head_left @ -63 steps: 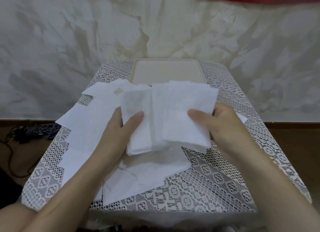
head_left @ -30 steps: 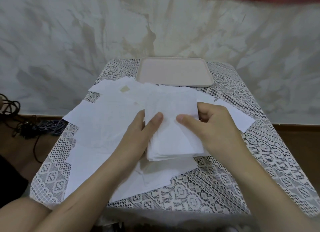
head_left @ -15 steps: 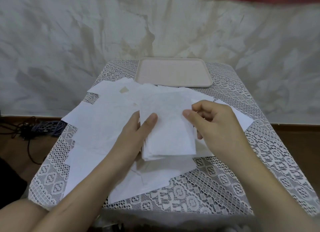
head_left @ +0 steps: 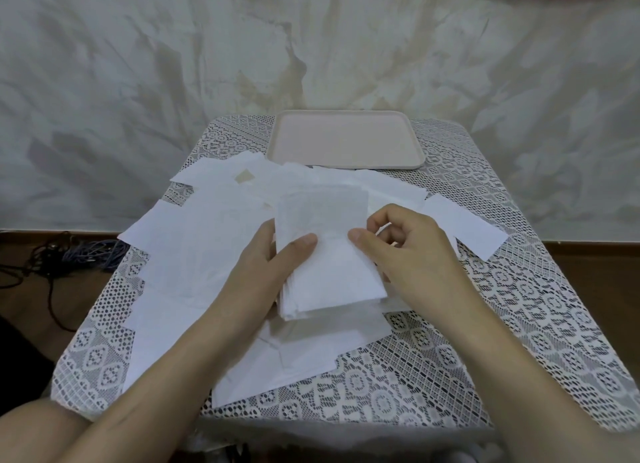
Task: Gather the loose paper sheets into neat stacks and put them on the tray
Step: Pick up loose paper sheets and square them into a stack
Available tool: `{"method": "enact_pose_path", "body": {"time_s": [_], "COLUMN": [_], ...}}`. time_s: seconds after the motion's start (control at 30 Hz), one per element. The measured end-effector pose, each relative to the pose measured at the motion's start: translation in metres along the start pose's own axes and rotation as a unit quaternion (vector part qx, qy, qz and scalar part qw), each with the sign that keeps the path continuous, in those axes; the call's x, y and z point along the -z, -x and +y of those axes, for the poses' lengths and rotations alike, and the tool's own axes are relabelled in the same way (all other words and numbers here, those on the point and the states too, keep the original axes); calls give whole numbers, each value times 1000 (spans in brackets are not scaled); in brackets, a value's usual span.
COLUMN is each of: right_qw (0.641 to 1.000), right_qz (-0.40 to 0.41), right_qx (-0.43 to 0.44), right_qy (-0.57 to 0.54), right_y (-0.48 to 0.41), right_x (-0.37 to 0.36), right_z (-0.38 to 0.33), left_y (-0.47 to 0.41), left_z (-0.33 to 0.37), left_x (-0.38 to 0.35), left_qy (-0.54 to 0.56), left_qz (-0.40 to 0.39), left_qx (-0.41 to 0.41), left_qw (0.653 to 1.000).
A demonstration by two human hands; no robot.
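Far end of table (head_left: 519,289): tray (head_left: 346,140). Just before tray, spreading left: loose sheets (head_left: 194,255). Over those, before tray: stack (head_left: 329,272). Floor, far left of tray: cables (head_left: 69,255).

Paper stack (head_left: 334,277) in left hand (head_left: 261,267)

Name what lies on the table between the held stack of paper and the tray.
Loose overlapping paper sheets fill the stretch from the stack right up to the tray's near rim, as the head view shows.
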State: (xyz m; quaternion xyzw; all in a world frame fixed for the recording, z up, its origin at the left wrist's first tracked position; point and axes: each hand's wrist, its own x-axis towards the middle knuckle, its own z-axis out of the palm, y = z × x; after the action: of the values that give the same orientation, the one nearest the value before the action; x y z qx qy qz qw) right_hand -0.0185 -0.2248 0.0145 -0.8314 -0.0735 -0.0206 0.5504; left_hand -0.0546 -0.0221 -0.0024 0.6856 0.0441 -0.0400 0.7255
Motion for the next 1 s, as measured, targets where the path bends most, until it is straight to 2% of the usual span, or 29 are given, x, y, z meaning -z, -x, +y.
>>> {"method": "enact_pose_path", "body": {"time_s": [0.17, 0.43, 0.53, 0.83, 0.9, 1.0], "right_qw": [999, 996, 997, 1000, 999, 995], "right_qz": [10, -51, -39, 9, -3, -67], "right_qx": [27, 57, 55, -17, -43, -77], "right_qy": [-19, -40, -31, -8, -11, -18], "right_y": [1, 10, 10, 0, -1, 1], "right_x": [0, -3, -4, -4, -1, 0], "right_z": [-4, -13, -11, -1, -2, -6], "left_y": [-1, -2, -2, 0, 0, 1], "left_z": [0, 1, 1, 0, 1, 2], "left_x": [-1, -1, -1, 0, 1, 1], "left_qy": [3, -10, -11, -7, 0, 13], "left_qz": [0, 0, -2, -15, -22, -37], "left_qx": [-2, -7, -12, -24, -29, -31], "left_qw": [1000, 1000, 1000, 1000, 999, 999]}}
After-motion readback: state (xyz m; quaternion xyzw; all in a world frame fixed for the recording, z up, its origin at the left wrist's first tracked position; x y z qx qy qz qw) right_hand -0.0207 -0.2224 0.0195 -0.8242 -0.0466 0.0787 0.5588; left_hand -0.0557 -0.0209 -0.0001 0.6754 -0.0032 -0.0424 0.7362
